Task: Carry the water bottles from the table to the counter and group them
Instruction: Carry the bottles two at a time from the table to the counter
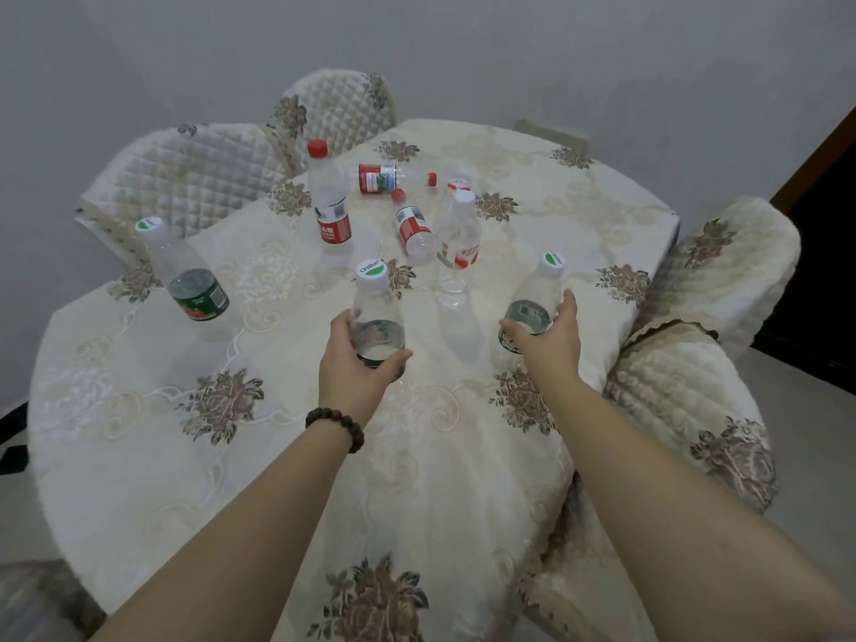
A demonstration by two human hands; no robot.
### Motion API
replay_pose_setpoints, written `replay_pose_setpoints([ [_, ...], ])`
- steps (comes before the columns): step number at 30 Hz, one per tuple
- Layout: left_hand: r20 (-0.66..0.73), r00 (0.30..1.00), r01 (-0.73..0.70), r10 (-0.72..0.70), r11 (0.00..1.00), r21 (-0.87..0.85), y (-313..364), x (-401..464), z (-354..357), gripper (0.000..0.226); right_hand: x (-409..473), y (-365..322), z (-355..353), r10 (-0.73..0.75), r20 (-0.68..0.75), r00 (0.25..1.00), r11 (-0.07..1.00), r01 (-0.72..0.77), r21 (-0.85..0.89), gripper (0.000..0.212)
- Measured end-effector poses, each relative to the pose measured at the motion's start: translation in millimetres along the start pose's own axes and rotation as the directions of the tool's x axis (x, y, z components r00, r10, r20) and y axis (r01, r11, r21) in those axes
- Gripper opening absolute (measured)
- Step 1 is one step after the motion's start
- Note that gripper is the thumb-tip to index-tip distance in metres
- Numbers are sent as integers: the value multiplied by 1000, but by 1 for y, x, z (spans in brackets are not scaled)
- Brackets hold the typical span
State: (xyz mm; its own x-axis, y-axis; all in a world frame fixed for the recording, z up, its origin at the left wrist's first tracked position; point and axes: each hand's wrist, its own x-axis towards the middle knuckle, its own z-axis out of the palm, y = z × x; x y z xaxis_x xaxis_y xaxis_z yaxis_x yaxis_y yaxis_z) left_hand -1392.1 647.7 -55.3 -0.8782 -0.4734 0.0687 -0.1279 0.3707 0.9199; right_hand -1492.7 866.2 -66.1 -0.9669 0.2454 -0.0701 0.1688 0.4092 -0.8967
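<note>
Several clear water bottles stand or lie on the round table (139,433) with its floral cloth. My left hand (352,363) wraps the base of an upright green-capped bottle (375,308) near the middle. My right hand (551,335) closes round a second green-capped bottle (537,294) to the right. A third green-labelled bottle (185,275) stands at the left. A tall red-capped bottle (329,210) and a white-capped bottle (458,234) stand further back. Two red-labelled bottles (384,178) (412,229) lie on their sides.
Quilted chairs surround the table: two at the far left (185,173) (338,108) and two at the right (732,261) (685,400). A grey wall stands behind. A dark doorway (824,201) shows at the right edge. The counter is out of view.
</note>
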Motion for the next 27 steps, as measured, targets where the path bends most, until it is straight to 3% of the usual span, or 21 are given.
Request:
replay_pose_setpoints([
  [5, 17, 1000, 8, -8, 1000, -3, 3, 8, 1, 76, 11, -4, 3, -35, -22, 999, 999, 35, 26, 77],
  [12, 69, 997, -38, 38, 999, -11, 27, 14, 8, 76, -1, -23, -25, -102, -46, 994, 992, 105, 66, 71],
  [17, 161, 977, -137, 140, 990, -29, 61, 10, 30, 76, -23, -29, -74, -106, -153, 983, 992, 116, 58, 72],
  [23, 341, 889, -277, 304, 952, -128, 113, -18, 62, 70, -69, -25, -150, -72, -372, 926, 993, 102, 62, 71],
  [27, 458, 790, -326, 408, 911, -251, 149, -52, 79, 65, -116, -20, -199, -33, -531, 847, 995, 81, 66, 72],
])
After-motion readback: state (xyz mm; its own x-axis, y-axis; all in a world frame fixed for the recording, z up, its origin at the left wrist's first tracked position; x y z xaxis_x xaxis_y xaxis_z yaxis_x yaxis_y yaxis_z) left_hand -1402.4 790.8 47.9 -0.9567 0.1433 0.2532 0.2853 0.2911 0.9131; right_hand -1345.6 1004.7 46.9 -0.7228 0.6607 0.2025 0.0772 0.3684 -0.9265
